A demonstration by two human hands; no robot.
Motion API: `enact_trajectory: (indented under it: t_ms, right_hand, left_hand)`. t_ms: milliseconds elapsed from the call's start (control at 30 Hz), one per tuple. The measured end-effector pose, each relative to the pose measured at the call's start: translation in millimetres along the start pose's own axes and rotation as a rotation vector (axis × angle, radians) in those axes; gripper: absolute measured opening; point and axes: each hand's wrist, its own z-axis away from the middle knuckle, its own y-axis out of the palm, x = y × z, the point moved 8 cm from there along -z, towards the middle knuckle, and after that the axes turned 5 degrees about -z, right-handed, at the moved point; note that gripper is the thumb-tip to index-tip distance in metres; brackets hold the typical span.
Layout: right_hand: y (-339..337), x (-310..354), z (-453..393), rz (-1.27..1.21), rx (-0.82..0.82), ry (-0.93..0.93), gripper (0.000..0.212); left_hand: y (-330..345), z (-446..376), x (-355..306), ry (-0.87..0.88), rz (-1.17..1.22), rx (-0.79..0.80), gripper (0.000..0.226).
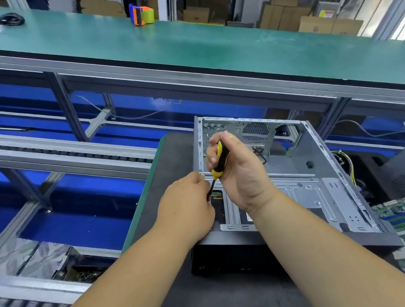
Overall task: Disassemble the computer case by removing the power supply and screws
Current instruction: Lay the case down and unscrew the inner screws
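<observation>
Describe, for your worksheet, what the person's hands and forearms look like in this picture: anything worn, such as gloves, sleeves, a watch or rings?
The left hand and the right hand are both bare, with no gloves. Both forearms are uncovered as far as the picture shows: no sleeve reaches into view. No watch, bracelet or ring shows on either.

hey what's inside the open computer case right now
Inside the computer case: bare metal floor, drive brackets, rear fan grille. The screwdriver tip's target is hidden by the left hand.

A long green bench (207,46) crosses the room on a grey aluminium frame (133,74). Cardboard boxes (287,3) stack behind it. Daylight glares at far right.
</observation>
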Motion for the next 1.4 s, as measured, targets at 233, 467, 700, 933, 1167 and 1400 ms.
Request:
enact_trajectory:
  t_ms: [233, 467, 700, 933, 1167, 1400]
  right_hand:
    - [-8.3, 5.3, 1.9, 0.193, 0.019, -0.016, 0.011]
    - [-17.0, 17.2, 3.8, 0.513, 0.07, 0.002, 0.028]
    - [-31.4, 33.7, 0.6, 0.557, 0.013, -0.042, 0.021]
    - [-33.2, 51.8, -2.3, 0.672, 0.061, -0.089, 0.024]
    - [-68.0, 90.8, -0.6, 0.405, -0.06, -0.257, 0.016]
    - [-117.7, 144.5, 19.5, 0.457, 0.041, -0.289, 0.025]
  left_hand:
    - [-6.0, 3.1, -11.6, -0.014, -0.123, -0.047, 0.018]
    - [-3.9, -0.6, -22.3, 0.007, -0.265, -0.01, 0.022]
    - [-3.3, -5.8, -31.8, 0.024, -0.451, 0.085, 0.03]
    - [-3.4, -5.0, -32.7, -0.005, -0.437, 0.103, 0.03]
    - [-25.4, -8.2, -25.7, -0.211, 0.125, -0.009, 0.005]
    - [1.7, -24.1, -81.6, -0.411, 1.092, 0.137, 0.013]
